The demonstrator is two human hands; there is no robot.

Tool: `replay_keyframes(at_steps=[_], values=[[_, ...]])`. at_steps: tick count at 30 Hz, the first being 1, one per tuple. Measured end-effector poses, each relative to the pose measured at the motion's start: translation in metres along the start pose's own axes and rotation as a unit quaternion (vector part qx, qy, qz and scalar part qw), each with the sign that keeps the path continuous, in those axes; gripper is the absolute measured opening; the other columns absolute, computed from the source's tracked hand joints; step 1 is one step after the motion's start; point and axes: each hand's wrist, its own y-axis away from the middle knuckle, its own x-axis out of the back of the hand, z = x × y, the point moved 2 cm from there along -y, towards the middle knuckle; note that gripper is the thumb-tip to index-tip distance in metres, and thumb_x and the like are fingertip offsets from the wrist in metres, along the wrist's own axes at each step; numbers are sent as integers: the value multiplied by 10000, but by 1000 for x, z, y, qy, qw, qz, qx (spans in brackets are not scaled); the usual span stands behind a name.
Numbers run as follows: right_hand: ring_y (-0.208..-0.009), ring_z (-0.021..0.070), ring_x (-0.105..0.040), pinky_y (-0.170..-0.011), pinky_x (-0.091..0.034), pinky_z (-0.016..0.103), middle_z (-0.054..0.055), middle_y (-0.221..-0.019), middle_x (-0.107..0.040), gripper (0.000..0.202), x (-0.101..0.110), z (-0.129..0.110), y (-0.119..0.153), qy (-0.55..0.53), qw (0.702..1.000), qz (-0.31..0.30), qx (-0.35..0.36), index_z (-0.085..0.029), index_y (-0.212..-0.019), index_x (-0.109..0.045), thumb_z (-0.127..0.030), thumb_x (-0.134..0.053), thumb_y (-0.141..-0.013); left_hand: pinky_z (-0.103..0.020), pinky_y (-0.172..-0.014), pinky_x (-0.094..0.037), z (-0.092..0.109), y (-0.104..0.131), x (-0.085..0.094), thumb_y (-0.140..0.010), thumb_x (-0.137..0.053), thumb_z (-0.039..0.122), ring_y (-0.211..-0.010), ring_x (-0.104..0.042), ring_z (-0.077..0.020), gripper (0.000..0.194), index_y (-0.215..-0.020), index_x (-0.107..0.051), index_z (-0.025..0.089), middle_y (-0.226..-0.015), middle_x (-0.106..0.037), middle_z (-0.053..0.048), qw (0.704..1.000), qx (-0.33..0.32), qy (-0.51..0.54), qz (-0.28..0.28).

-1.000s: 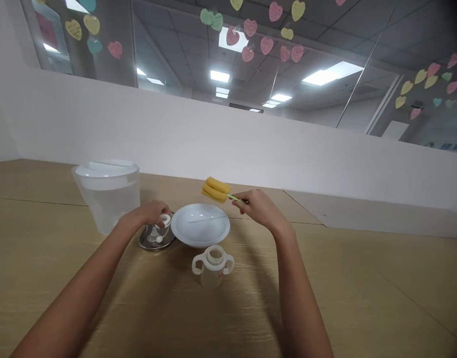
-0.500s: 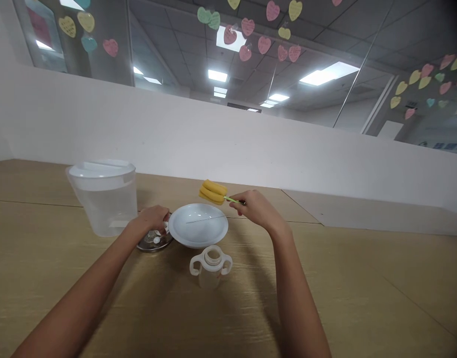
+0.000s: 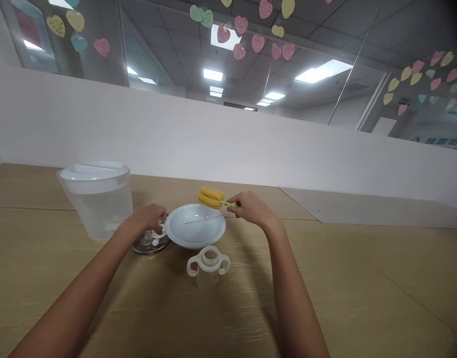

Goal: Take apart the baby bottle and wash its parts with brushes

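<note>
My right hand (image 3: 247,206) grips the green handle of a brush with a yellow sponge head (image 3: 211,197), held at the far right rim of a white bowl (image 3: 194,233). A thin wire-like line crosses the bowl. My left hand (image 3: 151,219) pinches a small white ringed part (image 3: 160,232) above a round metal tray (image 3: 148,248), left of the bowl. More small clear and white pieces lie on that tray, partly hidden by my fingers. In front of the bowl stands an uncapped bottle with two white handles (image 3: 208,268).
A clear plastic pitcher with a white lid (image 3: 102,204) stands at the left, behind my left forearm. The wooden table (image 3: 362,288) meets a low white wall (image 3: 243,154) with glass above it, dotted with heart-shaped notes.
The view has shifted slightly, moving most things a little left. The yellow sponge has come down a bit towards the bowl's far rim. Both hands keep their hold.
</note>
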Motion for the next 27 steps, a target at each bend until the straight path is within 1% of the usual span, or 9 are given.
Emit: replay_keyframes(at_steps=[3, 5, 8, 10, 11, 13, 16, 22, 27], values=[[-548, 101, -522, -511, -356, 204, 21, -655, -635, 366, -8, 7, -4, -7, 997, -63, -54, -155, -1149, -620, -223, -568, -793, -356, -658, -448, 1, 9, 17, -568, -682, 338, -902, -594, -341, 421, -940, -624, 149, -1014, -651, -166, 999, 3, 27, 17], [-514, 91, -513, -497, -368, 198, 19, -681, -643, 441, -15, 12, -7, 5, 992, -100, -80, -156, -1212, -573, -204, -586, -774, -352, -699, -451, 10, 19, 30, -661, -620, 398, -916, -595, -319, 434, -1012, -609, 142, -1029, -652, -146, 998, -19, 56, 18], [-535, 88, -531, -529, -388, 197, 36, -743, -662, 451, -25, 13, -13, 29, 990, -117, -80, -152, -1193, -585, -141, -601, -742, -297, -728, -460, 38, 38, 44, -730, -561, 459, -893, -610, -249, 463, -1081, -601, 159, -1018, -664, -82, 990, -85, 109, -23], [-583, 94, -557, -558, -396, 199, 55, -817, -674, 448, -32, 12, -18, 40, 989, -122, -71, -158, -1160, -610, -113, -619, -714, -265, -717, -465, 62, 49, 48, -666, -636, 467, -873, -616, -219, 507, -1098, -613, 201, -1044, -663, -46, 983, -119, 123, -62], [-604, 99, -568, -567, -399, 200, 61, -843, -677, 446, -36, 11, -20, 47, 989, -127, -66, -161, -1142, -623, -107, -632, -699, -263, -729, -464, 73, 55, 48, -657, -651, 453, -887, -611, -214, 527, -1121, -605, 208, -1083, -649, -45, 976, -146, 126, -98], [-625, 110, -583, -575, -401, 202, 65, -834, -681, 432, -43, 9, -25, 57, 986, -142, -59, -165, -1104, -645, -99, -648, -677, -264, -750, -457, 92, 62, 46, -623, -682, 466, -908, -601, -214, 595, -1159, -588, 225, -1102, -636, -46, 967, -182, 117, -132], [-605, 120, -589, -557, -398, 204, 60, -737, -677, 382, -51, 11, -30, 67, 983, -161, -55, -156, -1047, -665, -86, -637, -672, -273, -753, -443, 108, 64, 36, -573, -717, 499, -908, -594, -229, 700, -1200, -564, 228, -1036, -641, -51, 961, -215, 92, -147], [-582, 121, -591, -525, -396, 198, 59, -691, -675, 319, -58, 18, -33, 68, 980, -177, -57, -152, -1008, -659, -111, -625, -693, -253, -710, -425, 121, 59, 15, -566, -746, 448, -860, -590, -211, 636, -1142, -591, 229, -1014, -646, -37, 940, -280, 117, -155], [-586, 123, -593, -522, -400, 200, 68, -718, -681, 331, -57, 20, -32, 65, 981, -172, -57, -148, -1036, -648, -129, -619, -707, -232, -666, -403, 127, 59, 10, -592, -729, 359, -790, -575, -177, 462, -1026, -622, 242, -911, -649, 11, 918, -321, 155, -176]])
